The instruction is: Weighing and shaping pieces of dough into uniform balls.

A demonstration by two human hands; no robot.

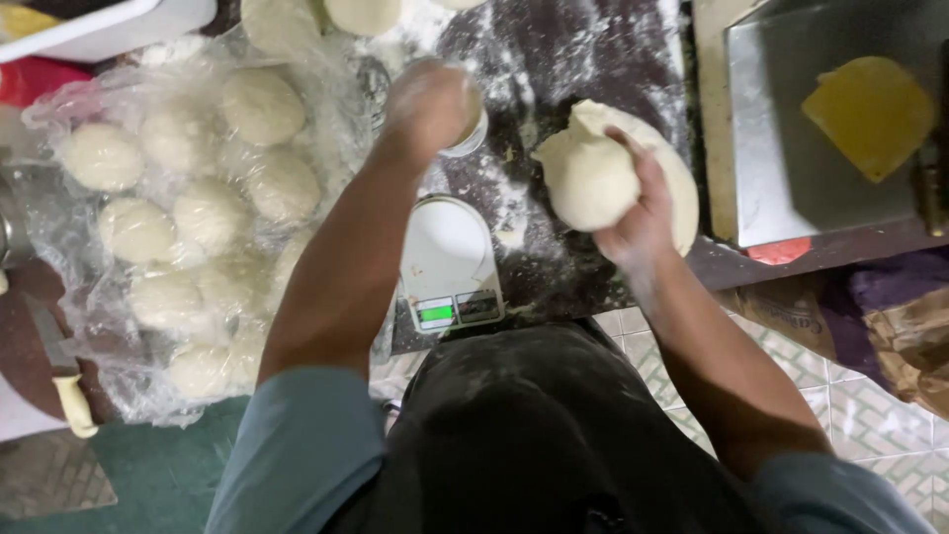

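Note:
My right hand grips a large lump of pale dough, held just above the floured dark worktop. My left hand, dusted with flour and blurred, is over a small round container on the worktop; whether the fingers hold it I cannot tell. A white kitchen scale with a lit green display sits between my arms at the worktop's near edge.
Several round dough balls lie on clear plastic sheeting at the left. A metal tray with a yellow scraper sits at the right. A knife with a pale handle lies at the far left.

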